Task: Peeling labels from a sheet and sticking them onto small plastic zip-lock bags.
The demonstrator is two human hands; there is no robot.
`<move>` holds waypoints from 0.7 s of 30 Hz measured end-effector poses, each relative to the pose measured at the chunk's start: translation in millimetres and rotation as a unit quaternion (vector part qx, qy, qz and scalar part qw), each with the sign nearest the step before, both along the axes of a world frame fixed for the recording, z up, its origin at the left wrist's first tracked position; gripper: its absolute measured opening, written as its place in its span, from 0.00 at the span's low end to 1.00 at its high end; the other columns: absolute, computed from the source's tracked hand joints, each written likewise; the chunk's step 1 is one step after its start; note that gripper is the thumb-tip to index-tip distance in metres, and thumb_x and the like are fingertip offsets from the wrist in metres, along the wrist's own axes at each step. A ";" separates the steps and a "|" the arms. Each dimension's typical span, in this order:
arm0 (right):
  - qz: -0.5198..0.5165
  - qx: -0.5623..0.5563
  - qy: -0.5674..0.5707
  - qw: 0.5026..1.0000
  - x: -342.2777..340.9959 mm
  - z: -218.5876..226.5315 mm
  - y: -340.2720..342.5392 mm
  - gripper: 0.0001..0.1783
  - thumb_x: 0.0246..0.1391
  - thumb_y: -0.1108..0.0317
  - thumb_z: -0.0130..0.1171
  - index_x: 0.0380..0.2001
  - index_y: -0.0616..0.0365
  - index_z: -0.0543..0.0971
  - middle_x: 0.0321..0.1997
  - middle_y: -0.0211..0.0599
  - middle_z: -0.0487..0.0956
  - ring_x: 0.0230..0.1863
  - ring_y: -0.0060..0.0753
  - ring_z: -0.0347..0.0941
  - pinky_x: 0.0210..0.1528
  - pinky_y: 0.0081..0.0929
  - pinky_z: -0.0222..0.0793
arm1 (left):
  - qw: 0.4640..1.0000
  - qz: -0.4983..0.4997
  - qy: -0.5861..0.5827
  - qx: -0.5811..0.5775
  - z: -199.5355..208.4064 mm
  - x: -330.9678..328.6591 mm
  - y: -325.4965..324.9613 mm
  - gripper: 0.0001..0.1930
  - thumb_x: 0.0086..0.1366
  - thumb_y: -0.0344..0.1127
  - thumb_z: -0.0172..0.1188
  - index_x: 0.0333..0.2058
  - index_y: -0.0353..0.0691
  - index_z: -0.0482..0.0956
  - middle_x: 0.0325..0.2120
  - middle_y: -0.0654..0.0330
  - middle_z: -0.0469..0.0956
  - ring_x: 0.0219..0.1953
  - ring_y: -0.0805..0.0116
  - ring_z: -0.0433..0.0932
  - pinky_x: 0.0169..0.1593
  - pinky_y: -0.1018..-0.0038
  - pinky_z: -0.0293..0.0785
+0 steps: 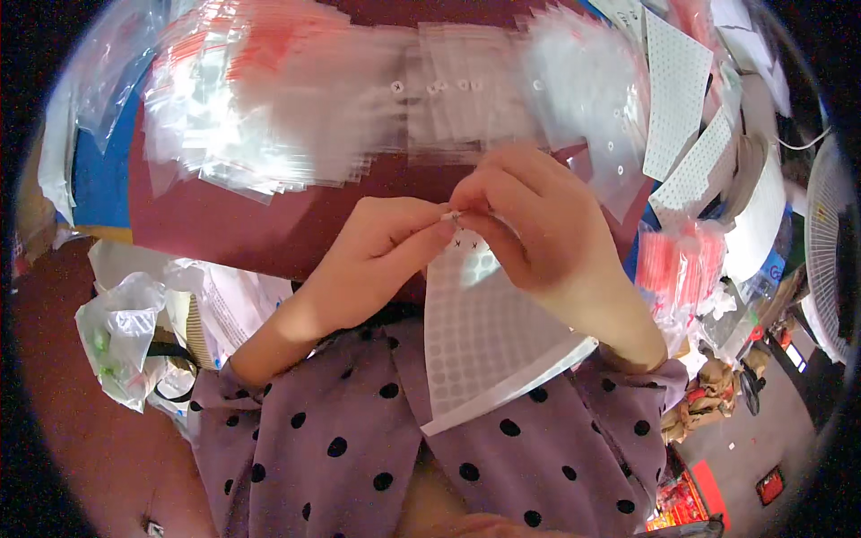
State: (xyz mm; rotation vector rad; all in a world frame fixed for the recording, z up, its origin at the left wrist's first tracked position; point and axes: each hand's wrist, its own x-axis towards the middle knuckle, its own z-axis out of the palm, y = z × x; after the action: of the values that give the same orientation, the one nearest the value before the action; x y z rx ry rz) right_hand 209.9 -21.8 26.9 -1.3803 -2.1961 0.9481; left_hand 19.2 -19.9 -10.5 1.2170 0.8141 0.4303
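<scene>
In front of my lap hangs a translucent sheet (484,332) covered with rows of round stickers, a few of them at the top marked with small dark crosses. My left hand (372,251) is closed, pinching the sheet's upper corner between thumb and index finger. Against those fingertips, my right hand (543,211) is closed too, its thumb and index finger meeting at the sheet's top edge on a small whitish bit, probably a sticker. Just beyond both hands, many clear plastic bags (332,108) lie fanned in overlapping rows on the dark red table (269,233). Several bear small round stickers.
Perforated white sheets (674,90) and a bundle of red-edged clear bags (683,264) lie to the right. A white fan (830,215) stands at the far right. At the left, a plastic bag (121,336) sits beside papers below the table edge.
</scene>
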 end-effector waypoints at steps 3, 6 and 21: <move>0.036 0.052 -0.025 0.998 0.7 -3.5 -8.9 0.14 0.37 0.69 0.56 0.32 0.58 0.74 0.33 0.38 0.73 0.38 0.43 0.70 0.39 0.37 0.66 | 0.988 0.059 -0.066 -0.125 1.3 -0.2 -7.8 0.13 0.64 0.32 0.49 0.36 0.26 0.75 0.23 0.63 0.75 0.25 0.78 0.72 0.30 0.81 0.68; 0.043 0.178 -0.034 0.983 -2.3 -9.3 -19.7 0.17 0.35 0.68 0.55 0.34 0.60 0.74 0.34 0.38 0.73 0.38 0.42 0.70 0.40 0.35 0.68 | 0.946 0.083 -0.121 -0.289 1.8 -2.5 -7.6 0.12 0.64 0.32 0.48 0.35 0.27 0.76 0.23 0.61 0.75 0.25 0.77 0.73 0.29 0.80 0.69; 0.105 0.269 -0.091 0.953 -9.8 -16.3 -22.8 0.23 0.26 0.70 0.55 0.33 0.67 0.78 0.34 0.40 0.75 0.33 0.35 0.71 0.30 0.28 0.68 | 0.970 0.108 -0.043 -0.212 -2.8 -0.9 -10.0 0.15 0.67 0.35 0.43 0.33 0.31 0.76 0.21 0.68 0.72 0.23 0.83 0.68 0.26 0.82 0.65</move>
State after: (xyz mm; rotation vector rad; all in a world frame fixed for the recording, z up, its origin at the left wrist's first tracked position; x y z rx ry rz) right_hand 200.1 -44.7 10.5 -1.0200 -2.5177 0.2413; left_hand 18.3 -29.9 -13.3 0.7113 0.9122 0.4529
